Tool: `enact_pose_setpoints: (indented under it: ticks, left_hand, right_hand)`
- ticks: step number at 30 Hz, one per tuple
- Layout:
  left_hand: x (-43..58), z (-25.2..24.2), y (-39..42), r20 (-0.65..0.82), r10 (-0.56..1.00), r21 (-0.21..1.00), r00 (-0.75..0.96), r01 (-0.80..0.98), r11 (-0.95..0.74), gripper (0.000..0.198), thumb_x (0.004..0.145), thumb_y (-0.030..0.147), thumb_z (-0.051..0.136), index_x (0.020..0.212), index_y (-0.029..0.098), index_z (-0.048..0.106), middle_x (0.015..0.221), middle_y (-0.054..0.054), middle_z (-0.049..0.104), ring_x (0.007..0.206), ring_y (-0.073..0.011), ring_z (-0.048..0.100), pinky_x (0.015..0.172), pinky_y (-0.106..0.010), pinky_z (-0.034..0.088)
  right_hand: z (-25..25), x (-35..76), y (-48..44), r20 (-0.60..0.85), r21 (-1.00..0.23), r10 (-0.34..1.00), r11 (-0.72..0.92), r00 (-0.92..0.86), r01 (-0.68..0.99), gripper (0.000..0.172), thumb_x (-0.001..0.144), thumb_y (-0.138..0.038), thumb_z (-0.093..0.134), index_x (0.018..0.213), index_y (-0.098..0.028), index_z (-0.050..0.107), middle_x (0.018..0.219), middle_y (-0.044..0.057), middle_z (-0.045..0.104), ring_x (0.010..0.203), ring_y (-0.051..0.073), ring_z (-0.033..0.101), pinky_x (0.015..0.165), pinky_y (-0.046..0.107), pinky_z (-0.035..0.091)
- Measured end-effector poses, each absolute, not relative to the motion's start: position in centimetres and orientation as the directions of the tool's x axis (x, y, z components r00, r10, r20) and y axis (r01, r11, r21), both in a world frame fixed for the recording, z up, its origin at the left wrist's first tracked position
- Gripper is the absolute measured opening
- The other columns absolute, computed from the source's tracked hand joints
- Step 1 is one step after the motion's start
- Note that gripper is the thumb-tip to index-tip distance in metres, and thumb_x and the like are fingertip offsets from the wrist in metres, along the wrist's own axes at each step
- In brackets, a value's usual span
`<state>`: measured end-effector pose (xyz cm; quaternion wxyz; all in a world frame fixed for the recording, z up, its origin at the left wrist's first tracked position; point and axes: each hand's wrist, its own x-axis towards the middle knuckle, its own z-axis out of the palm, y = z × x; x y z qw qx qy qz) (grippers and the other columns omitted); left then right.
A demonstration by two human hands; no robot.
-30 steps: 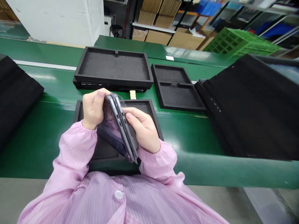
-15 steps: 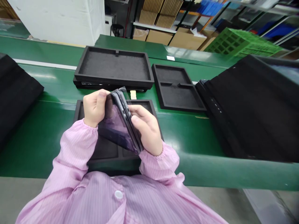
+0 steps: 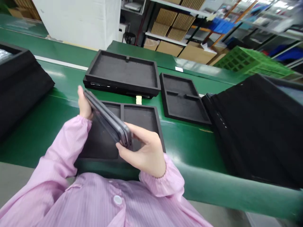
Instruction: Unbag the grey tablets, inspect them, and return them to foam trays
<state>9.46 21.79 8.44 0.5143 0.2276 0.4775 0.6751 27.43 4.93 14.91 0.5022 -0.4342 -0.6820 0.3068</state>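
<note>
A stacked pair of dark grey tablets (image 3: 107, 116) is tilted on edge between my hands, with their narrow sides towards me. My left hand (image 3: 84, 104) holds the far left end, its thumb up and most of its fingers hidden behind the tablets. My right hand (image 3: 145, 146) grips the near right end, thumb on one side and fingers on the other. Right below them lies a black foam tray (image 3: 100, 146) with a divider between its compartments. No tablet shows in the visible parts of that tray.
Behind sit stacked black trays (image 3: 127, 71), with a yellow tag (image 3: 139, 100) at their front. A divided black tray (image 3: 182, 107) lies to their right. Large black stacks stand left (image 3: 21, 85) and right (image 3: 258, 129) on the green bench (image 3: 187, 151).
The tablets have turned so that their near end points right towards me. My right hand has shifted to that end, and my left hand has moved left. The camera view has shifted slightly.
</note>
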Motion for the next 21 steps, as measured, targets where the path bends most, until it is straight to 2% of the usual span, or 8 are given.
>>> enact_pose_setpoints:
  ticks: [2, 4, 7, 10, 13, 16, 21]
  left_hand:
    - [8.7, 11.1, 23.6, 0.010, 0.878, 0.891, -0.478, -0.395, -0.225, 0.058, 0.097, 0.063, 0.030, 0.060, 0.022, 0.047, 0.047, 0.004, 0.038, 0.041, -0.0102, 0.036, 0.044, -0.027, 0.029]
    - [7.8, 12.8, 25.2, 0.237, 0.853, 0.867, -0.466, -0.294, -0.402, 0.053, 0.099, 0.052, 0.037, 0.058, 0.021, 0.048, 0.049, 0.003, 0.039, 0.043, -0.0096, 0.037, 0.045, -0.027, 0.027]
    - [7.1, 13.0, 26.5, 0.461, 0.792, 0.798, -0.400, -0.204, -0.568, 0.054, 0.097, 0.056, 0.044, 0.055, 0.022, 0.050, 0.050, 0.002, 0.038, 0.043, -0.0098, 0.036, 0.045, -0.030, 0.022]
    - [7.2, 11.8, 27.0, 0.518, 0.802, 0.800, -0.297, -0.163, -0.578, 0.062, 0.090, 0.073, 0.041, 0.056, 0.023, 0.053, 0.048, 0.001, 0.041, 0.043, -0.0106, 0.035, 0.046, -0.032, 0.019]
    - [7.3, 10.9, 27.5, 0.580, 0.787, 0.787, -0.210, -0.102, -0.608, 0.067, 0.082, 0.084, 0.037, 0.057, 0.024, 0.054, 0.047, 0.001, 0.042, 0.045, -0.0116, 0.033, 0.049, -0.033, 0.021]
    - [7.3, 10.7, 28.0, 0.619, 0.765, 0.768, -0.179, -0.070, -0.637, 0.068, 0.077, 0.087, 0.037, 0.055, 0.025, 0.054, 0.049, 0.001, 0.043, 0.048, -0.0128, 0.033, 0.051, -0.034, 0.023]
    - [7.5, 10.9, 28.3, 0.626, 0.761, 0.764, -0.169, -0.066, -0.642, 0.068, 0.074, 0.088, 0.034, 0.055, 0.025, 0.052, 0.049, 0.001, 0.041, 0.047, -0.0130, 0.032, 0.050, -0.035, 0.022]
  right_hand:
    - [14.6, 26.9, 4.6, 0.398, -0.822, 0.905, 0.424, -0.148, 0.381, 0.044, 0.073, -0.011, 0.067, 0.116, -0.019, 0.070, 0.100, 0.002, 0.077, 0.082, 0.017, 0.074, 0.084, 0.028, 0.063]
    - [14.1, 26.4, 4.9, 0.317, -0.827, 0.926, 0.376, -0.204, 0.417, 0.045, 0.074, -0.013, 0.067, 0.119, -0.017, 0.069, 0.099, 0.003, 0.077, 0.080, 0.017, 0.074, 0.083, 0.030, 0.064]
    - [13.1, 26.1, 5.9, 0.173, -0.850, 0.926, 0.313, -0.337, 0.423, 0.051, 0.073, -0.019, 0.070, 0.123, -0.010, 0.067, 0.102, 0.009, 0.077, 0.086, 0.022, 0.075, 0.082, 0.035, 0.066]
    - [12.4, 26.4, 7.1, 0.044, -0.895, 0.900, 0.228, -0.433, 0.383, 0.058, 0.072, -0.028, 0.074, 0.124, -0.005, 0.066, 0.107, 0.014, 0.075, 0.095, 0.027, 0.075, 0.083, 0.037, 0.066]
    - [12.1, 26.8, 8.0, -0.037, -0.952, 0.909, 0.094, -0.415, 0.292, 0.043, 0.076, -0.028, 0.070, 0.115, -0.008, 0.071, 0.099, 0.012, 0.077, 0.088, 0.024, 0.077, 0.081, 0.034, 0.066]
    - [12.0, 26.8, 8.4, -0.061, -0.971, 0.930, 0.029, -0.363, 0.237, 0.030, 0.078, -0.023, 0.068, 0.105, -0.012, 0.075, 0.095, 0.008, 0.078, 0.085, 0.022, 0.077, 0.078, 0.031, 0.067]
    - [11.9, 26.7, 8.6, -0.087, -0.979, 0.924, -0.011, -0.372, 0.203, 0.027, 0.077, -0.020, 0.067, 0.103, -0.014, 0.075, 0.097, 0.007, 0.078, 0.088, 0.022, 0.077, 0.078, 0.028, 0.067]
